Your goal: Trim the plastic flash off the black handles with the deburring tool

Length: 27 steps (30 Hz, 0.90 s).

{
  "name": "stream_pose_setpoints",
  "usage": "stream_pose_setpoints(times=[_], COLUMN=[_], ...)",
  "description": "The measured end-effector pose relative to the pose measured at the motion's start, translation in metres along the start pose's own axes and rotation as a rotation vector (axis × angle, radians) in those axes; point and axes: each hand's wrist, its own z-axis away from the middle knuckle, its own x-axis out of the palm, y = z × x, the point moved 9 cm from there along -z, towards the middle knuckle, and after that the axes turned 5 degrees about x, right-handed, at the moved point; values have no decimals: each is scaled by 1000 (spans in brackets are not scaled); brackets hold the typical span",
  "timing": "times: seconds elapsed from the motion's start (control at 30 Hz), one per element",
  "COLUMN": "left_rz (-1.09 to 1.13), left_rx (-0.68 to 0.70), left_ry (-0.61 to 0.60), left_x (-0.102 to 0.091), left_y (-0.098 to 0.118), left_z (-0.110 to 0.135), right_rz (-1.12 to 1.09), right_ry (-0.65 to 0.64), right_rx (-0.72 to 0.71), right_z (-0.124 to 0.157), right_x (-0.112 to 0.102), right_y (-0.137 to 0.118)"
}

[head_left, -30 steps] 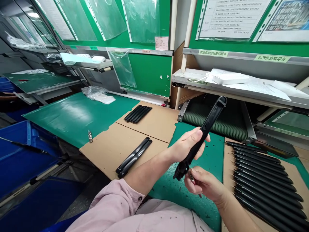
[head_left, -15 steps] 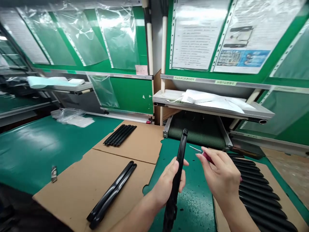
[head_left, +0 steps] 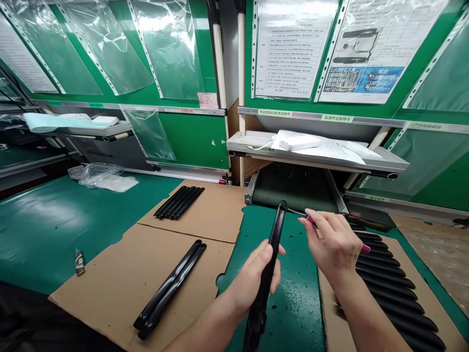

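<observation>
My left hand [head_left: 256,279] is wrapped round the middle of a long black plastic bar [head_left: 274,240], held almost upright over the green mat. My right hand [head_left: 331,242] pinches a thin knife with a pink handle [head_left: 363,249]. Its blade tip [head_left: 293,211] touches the rounded top end of the bar. A row of several similar black bars [head_left: 394,288] lies on cardboard just right of my right hand.
Two black bars [head_left: 170,288] lie on the near cardboard sheet [head_left: 117,288], several more [head_left: 179,201] on the far sheet. A small blade [head_left: 78,261] rests on the green mat at left. A ribbed conveyor [head_left: 293,193] runs under a shelf with papers [head_left: 315,146].
The view has swung up and right. The bar went from tilted to nearly upright. My right hand rose from the bar's lower end and brought the knife to its top end.
</observation>
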Motion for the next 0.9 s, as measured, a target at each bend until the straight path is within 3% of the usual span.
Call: stream_pose_setpoints(times=[0.13,0.27,0.37,0.47,0.67,0.8,0.9], left_rz=[152,273,331,370,420,260,154], left_rx=[169,338,414,470,545,573,488], left_ry=[255,457,460,399,403,313,261], left_x=[-33,-64,-70,-67,-75,-67,-60], left_y=[18,29,30,31,36,49,48], left_z=[-16,-22,-20,-15,-4,3,8], right_rz=[-464,-891,-1160,-1365,-1483,-1219,-1106], right_ry=[-292,-659,-821,-911,-969,-758,-700], right_rx=[387,696,956,1205,1187,1154,1064], right_z=[32,95,129,144,138,126,114], right_x=[21,45,55,64,68,63,54], right_y=[20,-17,-51,-72,-85,-60,-52])
